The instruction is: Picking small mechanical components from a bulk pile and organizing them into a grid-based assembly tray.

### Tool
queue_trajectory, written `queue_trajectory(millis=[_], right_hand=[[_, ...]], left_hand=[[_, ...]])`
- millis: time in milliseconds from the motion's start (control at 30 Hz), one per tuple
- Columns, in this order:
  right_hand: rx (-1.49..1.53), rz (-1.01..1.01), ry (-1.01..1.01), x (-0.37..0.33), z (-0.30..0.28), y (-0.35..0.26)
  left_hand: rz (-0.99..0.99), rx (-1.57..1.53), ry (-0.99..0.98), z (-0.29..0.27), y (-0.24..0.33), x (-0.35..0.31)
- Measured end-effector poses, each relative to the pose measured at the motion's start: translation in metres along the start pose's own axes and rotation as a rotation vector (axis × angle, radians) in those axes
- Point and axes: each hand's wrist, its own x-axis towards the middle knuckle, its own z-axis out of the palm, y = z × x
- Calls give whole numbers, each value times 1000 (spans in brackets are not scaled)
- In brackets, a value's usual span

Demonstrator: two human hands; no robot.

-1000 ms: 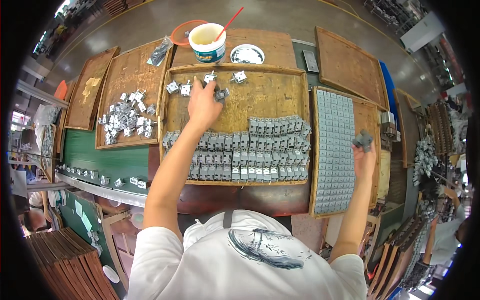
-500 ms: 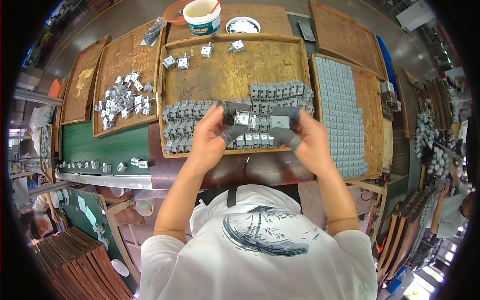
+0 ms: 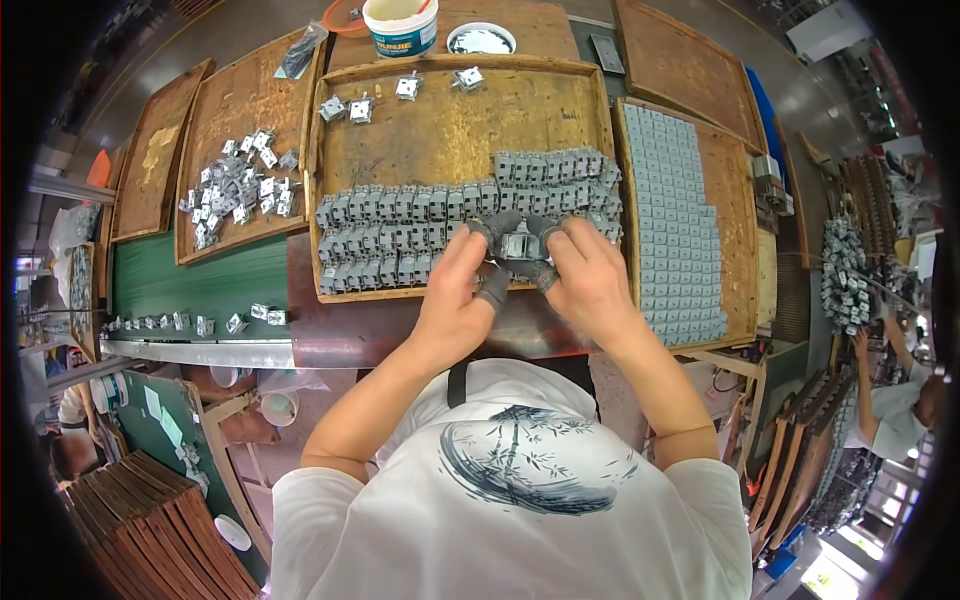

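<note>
My left hand [image 3: 462,285] and my right hand [image 3: 585,275] meet over the near edge of the middle wooden tray [image 3: 430,125]. Grey coverings wrap their thumbs and fingertips. Pinched between both hands is a small box-shaped metal part [image 3: 519,246], its sides partly hidden by the fingers. Rows of similar grey box-shaped parts [image 3: 390,205] fill the near half of that tray, just beyond and beside my hands. Several loose silvery parts [image 3: 407,87] sit toward its far side.
On the right, a tray holds tight rows of flat grey square covers [image 3: 675,220]. A left tray carries a heap of silvery parts [image 3: 235,190]. More line the green bench [image 3: 205,326]. Behind stand a white bucket [image 3: 402,25] and a round dish [image 3: 481,40]. Another person [image 3: 895,400] works far right.
Half a second ago, my hands were apart, the left with an open silvery part and the right with a flat grey square cover. They have come together, joining these pieces between my fingers.
</note>
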Motion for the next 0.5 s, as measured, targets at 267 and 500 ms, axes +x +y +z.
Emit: queue_trajectory(millis=[267, 500], right_hand=[[320, 342, -127, -3, 2, -10], [622, 547, -431, -12, 1, 18]], left_hand=[[205, 483, 93, 11, -24, 5], [364, 318, -2, 19, -27, 14]])
